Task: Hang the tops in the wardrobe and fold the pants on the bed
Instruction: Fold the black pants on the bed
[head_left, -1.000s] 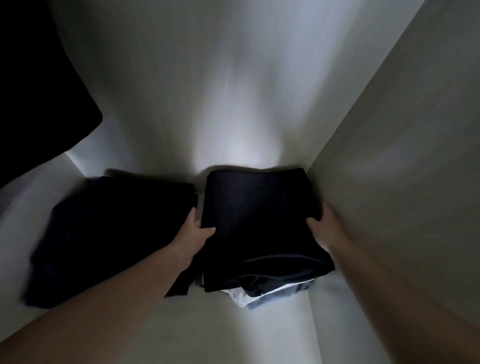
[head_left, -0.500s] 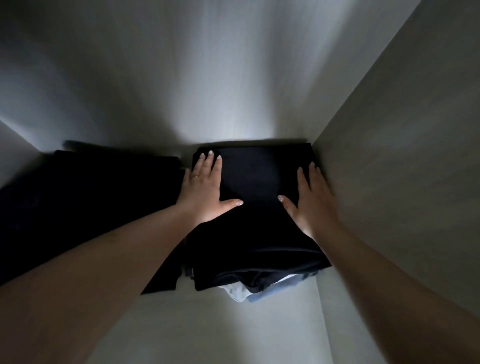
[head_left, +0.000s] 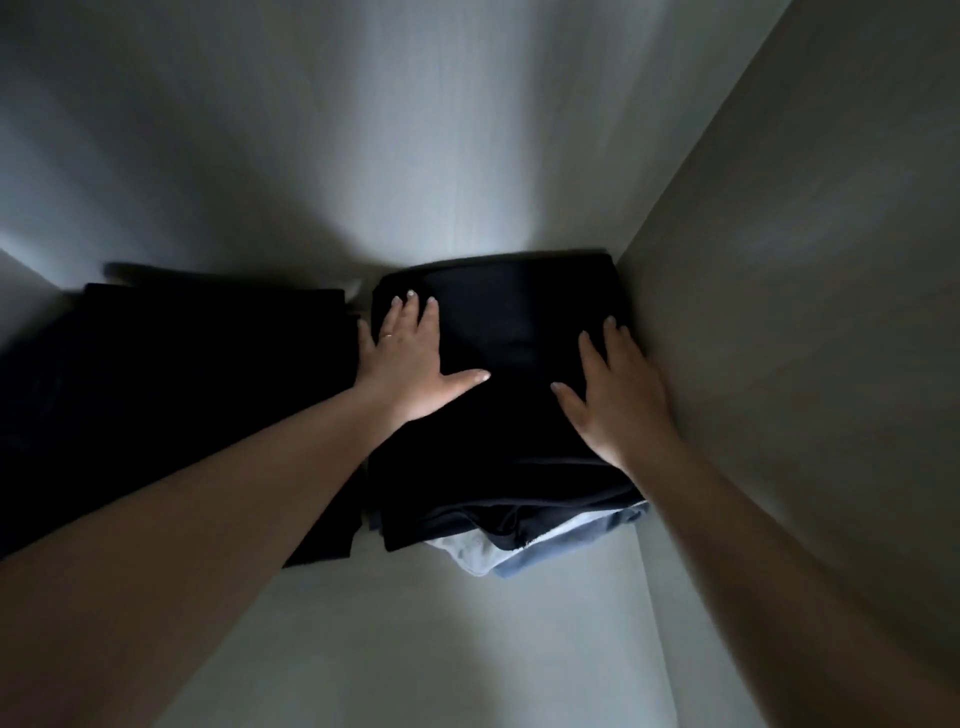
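A folded black pair of pants (head_left: 498, 426) tops a small stack in the back right corner of a wardrobe compartment. Under its front edge a white garment (head_left: 467, 553) and a blue one (head_left: 566, 545) stick out. My left hand (head_left: 410, 364) lies flat on the left part of the black fold, fingers straight and spread. My right hand (head_left: 618, 400) lies flat on the right part, close to the side wall. Neither hand holds anything.
A second pile of dark folded clothes (head_left: 182, 395) sits to the left, touching the stack. The wardrobe's right wall (head_left: 805, 312) and back wall (head_left: 415, 130) close in the space. The pale shelf floor (head_left: 415, 649) shows in front of the stacks.
Both hands moved from the sides of the black fold onto its top and now press flat there. The view shifted down, and the dark hanging garment at upper left left the frame.
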